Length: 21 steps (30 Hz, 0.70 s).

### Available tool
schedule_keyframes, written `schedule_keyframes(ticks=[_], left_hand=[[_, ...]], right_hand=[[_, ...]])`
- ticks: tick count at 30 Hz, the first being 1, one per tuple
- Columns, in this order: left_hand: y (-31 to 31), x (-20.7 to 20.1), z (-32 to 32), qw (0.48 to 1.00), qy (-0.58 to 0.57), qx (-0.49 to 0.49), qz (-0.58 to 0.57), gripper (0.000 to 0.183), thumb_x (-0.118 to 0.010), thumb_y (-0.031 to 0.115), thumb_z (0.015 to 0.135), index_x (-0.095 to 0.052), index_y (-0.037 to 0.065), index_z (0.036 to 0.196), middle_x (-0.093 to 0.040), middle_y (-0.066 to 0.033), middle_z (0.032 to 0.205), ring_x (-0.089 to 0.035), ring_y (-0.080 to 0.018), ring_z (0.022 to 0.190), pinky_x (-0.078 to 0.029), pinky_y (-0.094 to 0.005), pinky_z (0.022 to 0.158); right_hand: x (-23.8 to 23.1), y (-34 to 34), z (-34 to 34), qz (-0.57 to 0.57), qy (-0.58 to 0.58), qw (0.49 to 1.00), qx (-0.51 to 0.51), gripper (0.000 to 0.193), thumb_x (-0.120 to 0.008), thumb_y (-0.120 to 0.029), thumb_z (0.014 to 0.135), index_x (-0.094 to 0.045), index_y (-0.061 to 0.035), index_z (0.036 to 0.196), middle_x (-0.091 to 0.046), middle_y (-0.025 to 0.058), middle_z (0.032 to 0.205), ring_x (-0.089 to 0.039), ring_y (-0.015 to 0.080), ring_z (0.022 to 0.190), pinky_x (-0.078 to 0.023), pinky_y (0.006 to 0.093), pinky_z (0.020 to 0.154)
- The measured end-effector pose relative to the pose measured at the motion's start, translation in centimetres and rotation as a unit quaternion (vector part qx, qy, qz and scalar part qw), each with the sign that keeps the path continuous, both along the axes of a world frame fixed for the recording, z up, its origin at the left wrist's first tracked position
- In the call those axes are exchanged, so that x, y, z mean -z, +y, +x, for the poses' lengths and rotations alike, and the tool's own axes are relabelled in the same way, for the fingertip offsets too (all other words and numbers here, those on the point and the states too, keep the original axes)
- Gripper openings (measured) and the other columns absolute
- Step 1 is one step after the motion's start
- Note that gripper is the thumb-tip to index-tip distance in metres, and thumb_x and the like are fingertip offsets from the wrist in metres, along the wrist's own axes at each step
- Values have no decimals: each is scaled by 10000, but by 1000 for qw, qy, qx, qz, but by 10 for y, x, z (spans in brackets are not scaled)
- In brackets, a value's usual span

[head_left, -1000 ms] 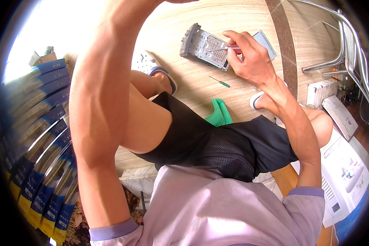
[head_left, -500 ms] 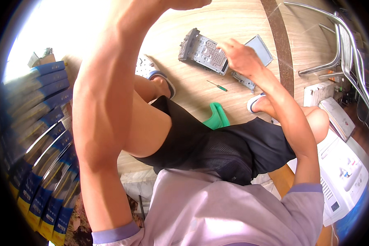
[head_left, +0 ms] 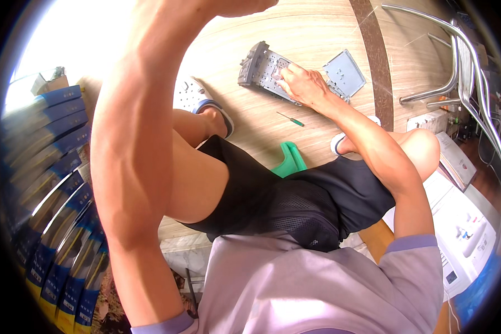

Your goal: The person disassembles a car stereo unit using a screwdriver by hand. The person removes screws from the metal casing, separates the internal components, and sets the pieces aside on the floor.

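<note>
My right hand (head_left: 301, 84) rests on a grey perforated metal device chassis (head_left: 264, 69) lying on the wooden floor, fingers spread over its top plate. A grey metal cover plate (head_left: 345, 71) lies just right of it. A small green-handled screwdriver (head_left: 291, 118) lies on the floor below the hand. My left arm is raised high, and only part of my left hand (head_left: 245, 5) shows at the top edge, so what it holds is hidden. I sit on a green stool (head_left: 288, 158).
Stacked blue and yellow boxes (head_left: 50, 222) line the left side. A metal chair frame (head_left: 456, 67) stands at the upper right. White cartons and papers (head_left: 462, 222) lie at the right. A white sandal (head_left: 192, 94) is on my left foot.
My right hand has moved down from lifting something pale near the chassis to lying flat on the chassis. My left arm has risen further, out of the top edge.
</note>
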<state>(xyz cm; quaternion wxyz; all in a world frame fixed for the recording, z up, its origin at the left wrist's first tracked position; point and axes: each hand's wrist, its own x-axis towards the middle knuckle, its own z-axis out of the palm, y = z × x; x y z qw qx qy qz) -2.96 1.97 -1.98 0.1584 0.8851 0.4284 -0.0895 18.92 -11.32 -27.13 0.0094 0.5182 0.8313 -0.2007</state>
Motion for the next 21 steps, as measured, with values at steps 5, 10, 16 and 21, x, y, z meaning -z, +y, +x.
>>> schedule_keyframes(ticks=[5, 10, 16, 21], left_hand=[[0, -3, -1, 1000, 8, -18, -4, 298, -616, 264, 991, -731, -4, 1049, -752, -194, 1009, -705, -368, 977, -562, -476, 881], [-2, -7, 1, 1000, 15, -21, -11, 301, -610, 264, 995, -734, -4, 1054, -751, -196, 1018, -703, -370, 983, -561, -476, 885], [-2, -11, 5, 999, 18, -34, -28, 297, -621, 261, 992, -732, -7, 1058, -749, -197, 1012, -701, -372, 976, -560, -478, 882], [-6, -7, -3, 1000, -11, -13, 2, 291, -628, 257, 992, -729, -3, 1072, -746, -194, 1001, -698, -375, 966, -556, -477, 871]], right_hand=[[4, 2, -2, -6, -7, 1000, -3, 221, -665, -257, 992, -635, -40, 1020, -663, 191, 975, -708, 410, 798, -590, 512, 671], [5, 3, -5, 7, 3, 1000, 1, 197, -652, -221, 990, -643, -24, 985, -666, 203, 938, -709, 420, 799, -590, 515, 677], [-2, 9, -5, 8, 27, 999, -28, 155, -601, -104, 896, -653, 39, 863, -689, 259, 837, -720, 428, 758, -596, 504, 653], [-3, 17, -10, -21, 16, 999, -26, 145, -631, -93, 838, -674, 44, 817, -697, 270, 795, -730, 423, 756, -601, 496, 642]])
